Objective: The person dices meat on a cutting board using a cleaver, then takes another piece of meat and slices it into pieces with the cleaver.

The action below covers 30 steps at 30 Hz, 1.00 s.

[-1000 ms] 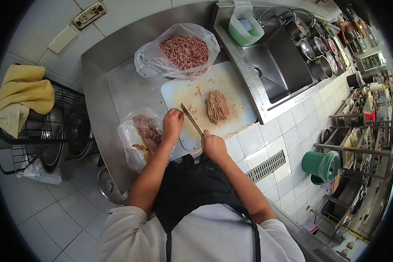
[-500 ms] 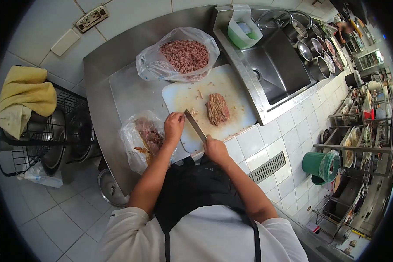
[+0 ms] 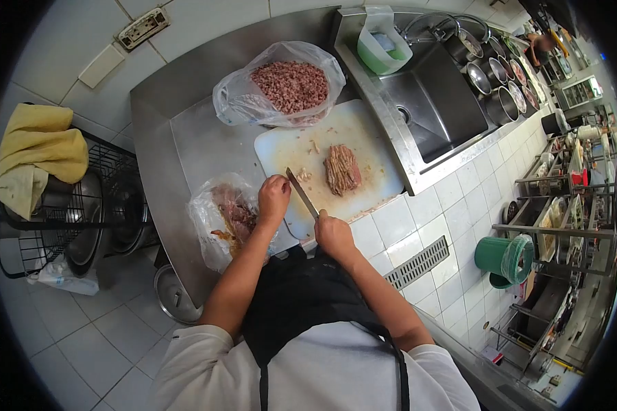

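My right hand point(image 3: 334, 236) is closed round the handle of a knife point(image 3: 301, 192), whose blade slants up and left over the near part of the white cutting board point(image 3: 373, 137). Close to the blade's tip is my left hand point(image 3: 275, 197), its fingers pinched together; anything between them is too small to make out. A sliced piece of meat point(image 3: 342, 170) lies on the board, with small scraps to its left. Behind the board sits a clear bag of chopped meat point(image 3: 291, 85). Left of my left forearm, another plastic bag point(image 3: 209, 212) holds larger meat pieces.
A metal sink point(image 3: 432, 103) adjoins the counter point(image 3: 206, 147) at the right, with a green container point(image 3: 384, 55) at its corner. Metal pots point(image 3: 502, 106) stand beyond it. A wire rack with a yellow cloth point(image 3: 41, 147) is at the left. Far right, a person point(image 3: 540, 48) is partly visible.
The knife and my right hand have shifted slightly left and up since half a second ago. My left hand stays pinched near the blade tip, and the meat has not moved on the board.
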Tool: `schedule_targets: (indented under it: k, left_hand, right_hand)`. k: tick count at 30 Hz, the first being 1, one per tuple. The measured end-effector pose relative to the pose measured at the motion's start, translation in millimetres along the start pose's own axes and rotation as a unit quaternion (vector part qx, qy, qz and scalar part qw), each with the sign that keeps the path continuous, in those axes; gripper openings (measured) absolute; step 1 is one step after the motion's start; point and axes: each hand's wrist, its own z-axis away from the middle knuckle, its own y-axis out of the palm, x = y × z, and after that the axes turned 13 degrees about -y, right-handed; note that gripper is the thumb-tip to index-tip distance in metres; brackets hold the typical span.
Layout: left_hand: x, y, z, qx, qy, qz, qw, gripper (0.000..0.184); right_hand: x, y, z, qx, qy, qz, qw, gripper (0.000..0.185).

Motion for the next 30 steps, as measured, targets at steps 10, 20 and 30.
schedule_targets:
  k: [10, 20, 30]
  left_hand:
    - [5.5, 5.0, -2.3, 0.006, 0.02, -0.012, 1.0, 0.01]
    - [-24.3, 23.6, -19.8, 0.05, 0.026, 0.042, 0.998, 0.025]
    - [-52.5, 54.4, -116.5, 0.208, 0.262, -0.126, 0.934, 0.01]
  right_hand:
    - [-17.4, 22.3, -11.7, -0.02, 0.015, -0.053, 0.998, 0.016]
    - [-28.0, -9.3, 35.9, -0.054, 0.122, -0.088, 0.987, 0.028]
    - [-31.4, -8.1, 59.3, -0.056, 0.117, -0.081, 0.988, 0.024]
